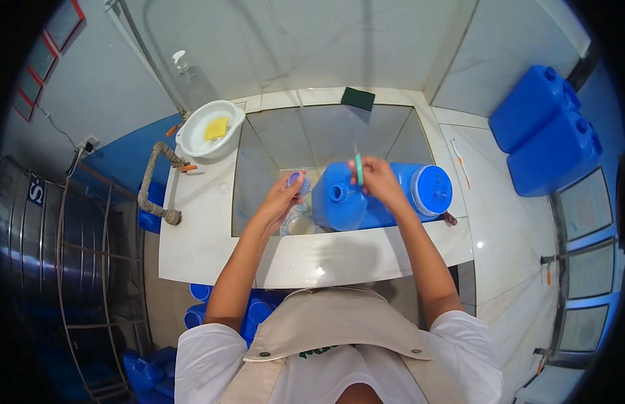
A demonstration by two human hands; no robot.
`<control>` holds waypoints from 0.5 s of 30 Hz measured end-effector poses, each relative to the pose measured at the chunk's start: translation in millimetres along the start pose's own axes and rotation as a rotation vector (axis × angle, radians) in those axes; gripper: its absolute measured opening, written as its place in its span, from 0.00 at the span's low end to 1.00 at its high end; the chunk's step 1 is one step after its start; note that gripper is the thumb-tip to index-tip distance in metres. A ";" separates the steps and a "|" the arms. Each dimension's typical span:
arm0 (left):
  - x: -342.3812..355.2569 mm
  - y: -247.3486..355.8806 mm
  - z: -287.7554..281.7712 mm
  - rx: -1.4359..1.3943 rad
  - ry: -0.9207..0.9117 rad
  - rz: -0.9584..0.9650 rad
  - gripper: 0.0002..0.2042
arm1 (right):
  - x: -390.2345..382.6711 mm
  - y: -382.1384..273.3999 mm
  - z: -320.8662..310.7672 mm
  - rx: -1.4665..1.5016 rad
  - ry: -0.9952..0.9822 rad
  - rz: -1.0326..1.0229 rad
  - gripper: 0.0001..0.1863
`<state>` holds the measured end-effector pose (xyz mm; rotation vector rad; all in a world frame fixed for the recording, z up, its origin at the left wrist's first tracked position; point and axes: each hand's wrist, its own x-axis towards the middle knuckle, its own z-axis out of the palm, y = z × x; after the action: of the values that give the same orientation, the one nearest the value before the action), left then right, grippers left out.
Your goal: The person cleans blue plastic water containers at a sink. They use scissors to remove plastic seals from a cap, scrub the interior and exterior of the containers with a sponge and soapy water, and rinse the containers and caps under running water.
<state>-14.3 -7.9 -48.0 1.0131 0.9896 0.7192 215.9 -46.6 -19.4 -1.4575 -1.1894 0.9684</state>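
Observation:
My left hand (280, 199) is over the tiled sink (339, 138), its fingers closed around a small blue cap (296, 179). In my right hand (379, 180) is a slim brush with a green handle (359, 168), its pale end pointing away from me; it looks like a toothbrush. Below and between the hands stands a blue plastic jug (339, 214) with its round neck uncovered. Behind my right wrist lies another blue container (398, 176), with a wide blue lid (433, 190). Clear round items (301, 224) near my left hand are hard to make out.
A white bowl (184, 139) with a yellow sponge (217, 128) sits at the left corner, near a pipe tap (148, 188) and pump bottle (193, 84). A dark green scouring pad (358, 99) rests on the far rim. At right are an orange-white toothbrush (461, 163) and blue jerrycans (551, 158).

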 end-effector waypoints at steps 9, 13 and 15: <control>-2.8 -7.9 -25.2 -0.207 0.130 0.245 0.18 | -42.3 -4.3 67.0 0.784 -0.774 0.627 0.22; -2.6 -6.6 -30.0 -0.235 0.148 0.240 0.17 | -40.1 -5.7 83.4 0.808 -0.769 0.655 0.22; -5.4 -7.9 -34.4 -0.181 0.159 0.279 0.16 | -41.3 -10.1 88.4 0.856 -0.697 0.666 0.22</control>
<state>-47.5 -3.4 -60.1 0.9547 0.9083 1.1150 120.8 -69.1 -27.4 -0.7948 -0.5327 2.2329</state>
